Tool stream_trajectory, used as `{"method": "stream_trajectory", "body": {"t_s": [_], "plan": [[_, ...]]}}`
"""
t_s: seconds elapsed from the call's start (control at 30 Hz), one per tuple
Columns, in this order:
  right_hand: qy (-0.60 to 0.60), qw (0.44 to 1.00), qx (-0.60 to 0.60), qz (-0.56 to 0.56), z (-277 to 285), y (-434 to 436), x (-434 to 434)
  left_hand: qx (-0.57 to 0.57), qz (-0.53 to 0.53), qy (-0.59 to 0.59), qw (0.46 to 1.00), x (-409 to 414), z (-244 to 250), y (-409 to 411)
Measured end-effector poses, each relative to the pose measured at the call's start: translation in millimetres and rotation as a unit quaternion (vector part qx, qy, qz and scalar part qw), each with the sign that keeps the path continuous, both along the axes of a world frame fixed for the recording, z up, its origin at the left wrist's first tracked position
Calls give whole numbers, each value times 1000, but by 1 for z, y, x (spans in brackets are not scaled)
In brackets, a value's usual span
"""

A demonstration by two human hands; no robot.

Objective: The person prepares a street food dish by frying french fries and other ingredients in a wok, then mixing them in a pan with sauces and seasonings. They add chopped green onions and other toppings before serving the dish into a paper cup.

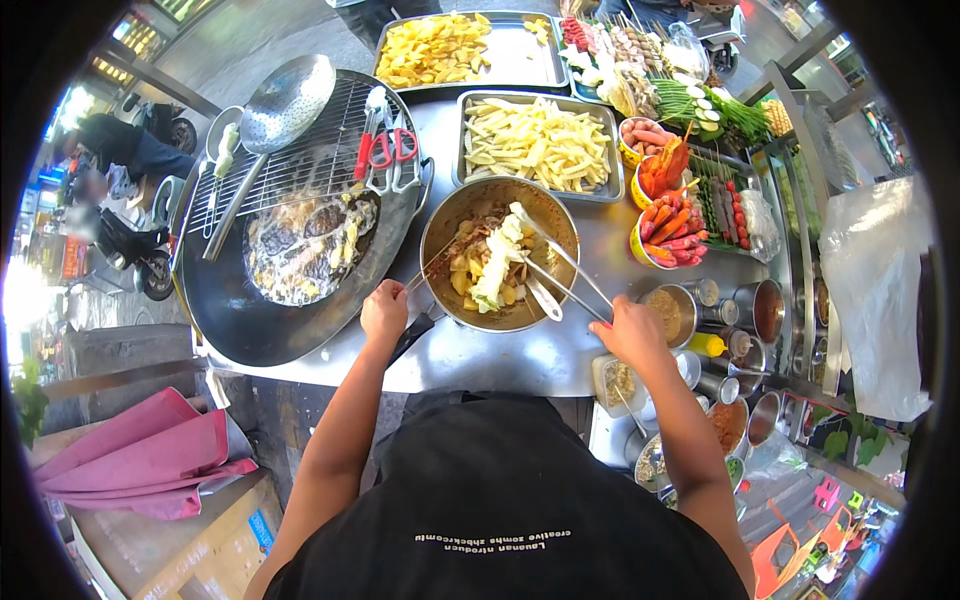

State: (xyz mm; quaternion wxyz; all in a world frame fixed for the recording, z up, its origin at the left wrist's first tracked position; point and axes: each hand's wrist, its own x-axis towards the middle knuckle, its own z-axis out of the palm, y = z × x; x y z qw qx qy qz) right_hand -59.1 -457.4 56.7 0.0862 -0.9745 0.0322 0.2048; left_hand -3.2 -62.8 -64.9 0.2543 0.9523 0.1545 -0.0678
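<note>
My left hand [385, 311] pinches the ends of thin skewers [429, 271] at the left rim of a steel pot [570, 225]. Pale leafy cabbage [496, 262] lies over the pot's middle, apparently on those skewers. My right hand [636, 326] holds metal tongs [564, 279], whose tips reach the cabbage. Beneath it are seasoned potato pieces [463, 283] and reddish-brown bits. A spoon [545, 298] leans inside, its pale handle at the near rim. The pot's black handle [411, 339] sticks out just below my left hand.
A large wok [262, 341] of bubbling oil stands left, with a wire rack [315, 142], strainer [289, 105] and red-handled scissors [392, 150]. Beyond the pot are trays of fries [536, 142] and potato slices [435, 49]. Sausage cups [670, 232] and seasoning bowls [667, 315] stand right.
</note>
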Motion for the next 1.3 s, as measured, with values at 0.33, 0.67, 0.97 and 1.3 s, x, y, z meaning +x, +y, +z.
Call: {"method": "stream_trajectory", "body": {"t_s": [0.33, 0.67, 0.97, 1.3], "plan": [[-30, 994, -2, 107, -1, 14, 14, -230, 80, -38, 969, -1, 24, 9], [-106, 974, -3, 200, -47, 63, 94, -74, -96, -173, 977, 22, 92, -4], [-75, 970, 3, 230, -59, 78, 134, 6, -171, -183, 968, 27, 137, 1], [-193, 964, 46, 177, -68, 55, 112, -25, -173, -138, 975, 28, 140, -17]]}}
